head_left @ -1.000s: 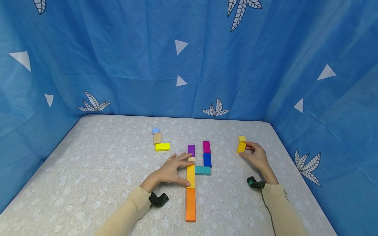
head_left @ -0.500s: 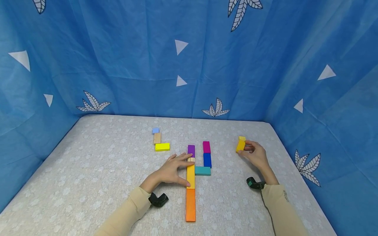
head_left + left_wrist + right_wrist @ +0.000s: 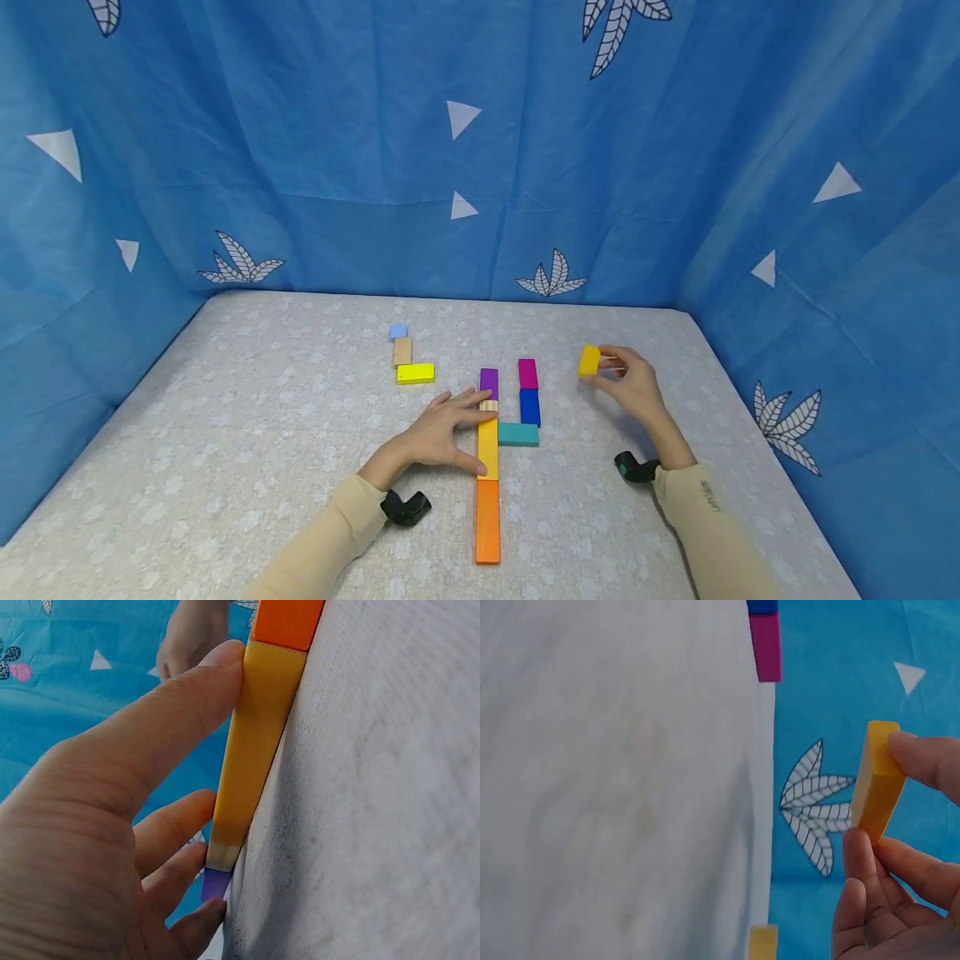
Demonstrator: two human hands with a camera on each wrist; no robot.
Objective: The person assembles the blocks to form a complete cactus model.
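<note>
In the head view my right hand (image 3: 633, 385) pinches a yellow block (image 3: 589, 361) between thumb and fingers. The right wrist view shows this block (image 3: 880, 780) held up off the table. My left hand (image 3: 441, 432) rests with spread fingers along a column of blocks. Its thumb touches the near end of a yellow-orange block (image 3: 487, 450), as the left wrist view also shows. Other fingers lie over a pale wood block (image 3: 488, 406) and the edge of a purple block (image 3: 489, 382). An orange block (image 3: 487, 523) continues the column toward me.
Right of the column lie a teal block (image 3: 518, 434), a blue block (image 3: 529, 407) and a magenta block (image 3: 528, 373). Farther left are a bright yellow block (image 3: 416, 373), a tan block (image 3: 402, 351) and a light blue block (image 3: 398, 332). A pale yellow block (image 3: 763, 943) shows in the right wrist view.
My right hand has lifted the yellow block and carried it a little left and away, off the pale yellow block. The left hand stays on the column.
</note>
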